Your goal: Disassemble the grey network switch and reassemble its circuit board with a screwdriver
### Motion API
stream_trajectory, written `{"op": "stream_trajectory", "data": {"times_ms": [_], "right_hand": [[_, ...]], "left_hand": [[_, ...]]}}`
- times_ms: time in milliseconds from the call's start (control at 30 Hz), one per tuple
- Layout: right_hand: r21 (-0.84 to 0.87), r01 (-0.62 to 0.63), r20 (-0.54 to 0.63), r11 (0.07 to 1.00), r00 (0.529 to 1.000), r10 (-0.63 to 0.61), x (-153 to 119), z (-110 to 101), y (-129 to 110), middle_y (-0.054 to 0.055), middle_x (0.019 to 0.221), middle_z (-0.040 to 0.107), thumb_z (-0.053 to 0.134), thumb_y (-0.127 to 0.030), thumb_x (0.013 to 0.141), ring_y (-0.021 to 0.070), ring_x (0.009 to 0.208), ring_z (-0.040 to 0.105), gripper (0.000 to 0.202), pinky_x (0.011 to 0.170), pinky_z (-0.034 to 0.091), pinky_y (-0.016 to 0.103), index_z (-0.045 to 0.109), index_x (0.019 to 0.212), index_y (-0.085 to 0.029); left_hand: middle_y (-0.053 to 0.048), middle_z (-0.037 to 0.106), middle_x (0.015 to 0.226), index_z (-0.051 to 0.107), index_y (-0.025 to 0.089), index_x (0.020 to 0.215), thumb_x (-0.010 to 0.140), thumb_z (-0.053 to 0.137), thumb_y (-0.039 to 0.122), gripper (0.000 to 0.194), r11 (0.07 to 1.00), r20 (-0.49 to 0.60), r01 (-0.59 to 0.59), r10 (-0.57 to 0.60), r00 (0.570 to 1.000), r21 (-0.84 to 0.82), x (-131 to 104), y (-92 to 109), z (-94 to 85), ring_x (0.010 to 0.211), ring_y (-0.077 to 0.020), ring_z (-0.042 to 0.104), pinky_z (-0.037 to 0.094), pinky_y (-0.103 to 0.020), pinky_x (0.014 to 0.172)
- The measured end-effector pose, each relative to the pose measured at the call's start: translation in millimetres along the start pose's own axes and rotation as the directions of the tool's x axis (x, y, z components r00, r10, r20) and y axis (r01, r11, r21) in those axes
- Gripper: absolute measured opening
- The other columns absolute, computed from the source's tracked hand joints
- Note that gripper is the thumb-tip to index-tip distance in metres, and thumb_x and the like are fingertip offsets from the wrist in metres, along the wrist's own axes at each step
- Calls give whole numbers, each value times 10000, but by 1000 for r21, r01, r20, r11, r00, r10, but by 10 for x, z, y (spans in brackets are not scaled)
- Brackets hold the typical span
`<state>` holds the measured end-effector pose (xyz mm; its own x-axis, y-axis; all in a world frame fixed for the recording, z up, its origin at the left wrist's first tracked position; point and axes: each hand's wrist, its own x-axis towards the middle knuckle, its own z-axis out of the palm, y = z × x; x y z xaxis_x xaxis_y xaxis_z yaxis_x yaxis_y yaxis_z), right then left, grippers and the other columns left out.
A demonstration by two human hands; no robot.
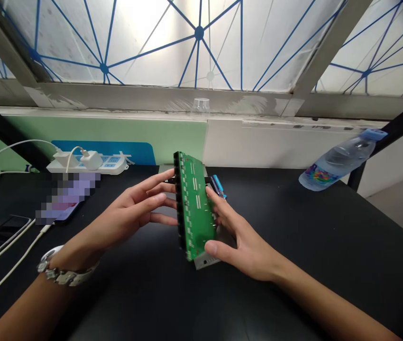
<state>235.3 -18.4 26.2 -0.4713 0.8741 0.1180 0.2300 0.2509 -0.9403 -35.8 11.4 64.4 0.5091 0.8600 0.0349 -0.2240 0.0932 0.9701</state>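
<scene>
Right hand [247, 244] grips a green circuit board [197, 213]; left hand [130, 210] spreads loosely alongside; probably light, stiff, fragile, best held by edges.

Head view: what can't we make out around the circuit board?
All in the head view:
Circuit board: far face turned away from camera.
Gray metal piece: mostly hidden by the board.
Right hand: some fingertips hidden behind the board.
Phone: screen pixelated.
Bottle label: too small and blurred to read.

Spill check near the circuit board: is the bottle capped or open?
Capped: a blue cap tops the bottle. How tightly, I cannot tell.
</scene>
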Motion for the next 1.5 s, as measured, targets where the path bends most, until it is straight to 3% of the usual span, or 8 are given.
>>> {"op": "stream_trajectory", "data": {"times_ms": [200,400,533,700,833,1067,1233,1500], "right_hand": [[338,-71,114,938,993,34,35,76,-164,112,1430,634,788,-442,871,323,1262,644,697,1043,539,514,526,1493,-267],[651,-303,109,696,945,309,48,84,-184,122,1196,753,755,-352,903,273,1027,759,492,887,635,461,594,1344,-206],[646,-288,111,707,952,286,105,46,-140,113,1246,737,720,-326,936,244,1015,762,533,896,635,435,527,1424,-232],[398,-179,23,900,982,186,198,-13,-42,88,1318,696,639,-357,990,234,1074,733,570,966,605,447,441,1520,-289],[-91,-77,-171,993,983,60,234,-79,-16,108,1133,732,605,-337,979,221,910,727,581,828,609,396,464,1520,-181],[-802,-123,-239,585,963,-125,200,-73,-46,30,750,733,551,-329,944,193,588,648,486,547,365,303,605,1400,-172],[-901,-149,-192,406,979,-67,212,-62,-15,39,731,756,505,-315,952,225,621,700,386,524,261,316,662,1279,-181],[-926,-112,-125,361,992,-10,201,-112,9,60,948,802,521,-302,968,249,773,753,296,545,318,307,679,1203,-216]], "left_hand": [[-72,575,1519,626,349,1437,991,622,278,452,999,175,-17,11,985,32,-73,-49,319,1311,-350,599,581,-478,1015],[-101,700,1188,707,207,1167,941,689,407,302,849,-272,-82,256,928,522,29,-102,226,1003,-240,658,575,-363,868],[-80,681,1006,628,178,1202,937,652,507,423,914,-194,109,-35,980,390,143,-268,179,890,-221,668,587,-313,664],[-5,623,836,581,176,999,911,710,463,327,968,-116,133,-110,987,212,188,-395,224,701,-135,616,577,-251,562],[20,569,796,554,175,942,885,742,459,345,975,-201,105,-65,977,194,200,-389,215,670,-124,595,590,-246,518],[40,532,738,526,183,956,860,758,476,386,970,-226,165,-123,966,179,235,-516,196,680,-130,588,628,-282,556],[66,564,729,412,191,1300,857,765,431,616,967,-273,198,-148,950,163,245,-662,224,670,-150,645,648,-317,579],[5,679,776,209,180,1540,917,705,405,828,887,-266,255,-158,951,384,184,-615,253,589,-183,700,616,-315,551]]}}
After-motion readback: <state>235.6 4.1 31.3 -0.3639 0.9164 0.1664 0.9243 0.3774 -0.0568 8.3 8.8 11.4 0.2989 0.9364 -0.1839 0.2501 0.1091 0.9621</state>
